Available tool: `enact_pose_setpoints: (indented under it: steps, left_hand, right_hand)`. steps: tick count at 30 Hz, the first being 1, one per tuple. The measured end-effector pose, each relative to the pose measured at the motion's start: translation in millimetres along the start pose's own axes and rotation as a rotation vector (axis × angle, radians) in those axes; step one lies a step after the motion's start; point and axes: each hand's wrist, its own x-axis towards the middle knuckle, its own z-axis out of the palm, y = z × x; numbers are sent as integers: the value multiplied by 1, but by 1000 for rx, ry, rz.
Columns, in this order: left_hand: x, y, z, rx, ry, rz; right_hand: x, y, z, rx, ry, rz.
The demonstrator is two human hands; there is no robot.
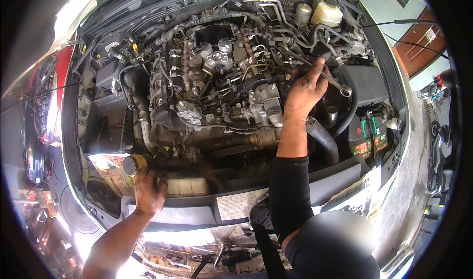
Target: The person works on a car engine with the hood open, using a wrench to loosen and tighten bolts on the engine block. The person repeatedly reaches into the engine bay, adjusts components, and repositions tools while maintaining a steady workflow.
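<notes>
My right hand [306, 87], smudged with grime, is closed around a ring-ended wrench [341, 87] over the right side of an exposed engine [224, 87]. The wrench's ring end points to the lower right, near a curved black hose [354, 106]. What its other end touches I cannot make out. My left hand [149, 189] leans on the front edge of the engine bay with its fingers apart. Right beside its fingertips is a round yellow-and-dark object [130, 165]. A pale translucent tank [187, 186] sits just to the right of that hand.
A battery [367, 136] stands at the right of the bay. A white fluid reservoir [327, 14] is at the back right. An open airbox [109, 126] lies at the left. Several hand tools [220, 253] rest on newspaper along the front.
</notes>
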Motion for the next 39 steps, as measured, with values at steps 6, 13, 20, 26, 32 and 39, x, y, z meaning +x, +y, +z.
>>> enact_pose_setpoints:
  steps: [6,13,20,26,32,39]
  left_hand:
    - [-2,-5,4,2,50,48]
    - [-1,-5,3,7,29,38]
    - [0,-2,2,3,28,38]
    - [-2,-4,5,27,86,67]
    - [0,-3,2,-31,6,7]
    - [4,0,-10,-71,-26,47]
  right_hand:
    - [0,0,1,5,8,-7]
    - [2,4,-1,16,-7,-5]
    - [3,5,-3,-18,-14,-27]
    - [1,6,-2,-33,-47,-2]
    - [-12,19,6,-67,-181,98]
    - [-54,40,31,-273,-321,328]
